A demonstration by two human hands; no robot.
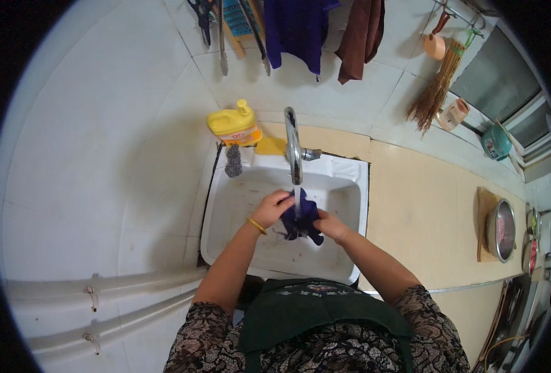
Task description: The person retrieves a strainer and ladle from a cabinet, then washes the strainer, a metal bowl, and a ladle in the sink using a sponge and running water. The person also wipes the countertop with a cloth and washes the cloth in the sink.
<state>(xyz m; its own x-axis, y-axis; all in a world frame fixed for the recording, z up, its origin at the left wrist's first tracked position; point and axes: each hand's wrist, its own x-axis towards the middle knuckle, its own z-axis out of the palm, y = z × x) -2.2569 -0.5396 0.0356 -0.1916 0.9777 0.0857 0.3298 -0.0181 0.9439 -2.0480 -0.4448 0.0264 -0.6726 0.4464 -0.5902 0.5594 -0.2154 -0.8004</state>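
Observation:
A dark purple cloth [309, 215] is bunched under the running water of a chrome faucet [293, 149]. My left hand [272, 207] grips its upper left side, with a gold-coloured bracelet on the wrist. The lower right part of the cloth is in my right hand [331, 225]. Both hands are inside a white sink [214, 233], whose bottom shows small bits of debris. The water stream falls onto the middle of the cloth. Some fingertips are hidden by the fabric.
A yellow jug [231, 121] and a grey scouring pad [233, 161] stand at the sink's back left. Tongs [223, 42], a purple cloth [296, 32] and a straw brush [438, 86] hang above. Rightward, a metal bowl [491, 228] rests on a board on the beige counter [424, 214].

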